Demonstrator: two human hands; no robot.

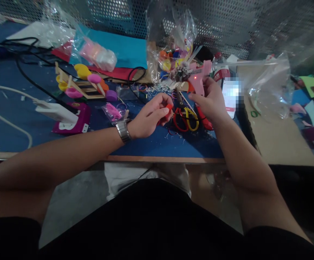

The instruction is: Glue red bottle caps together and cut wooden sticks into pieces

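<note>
A small red piece is pinched between the thumb and fingers of my left hand, over the blue table. My right hand is closed on a pink glue gun with a small red light. The gun's dark nozzle end points left, among plastic bags. Below and between my hands lie scissors with one red and one yellow handle. To the right of my right hand is a lit phone.
A stick frame with colourful spoon-like pieces stands left of my left hand. Nearer is a purple power block with a white plug and cables. Cardboard lies at right, blue sheets at the back, below a perforated metal panel.
</note>
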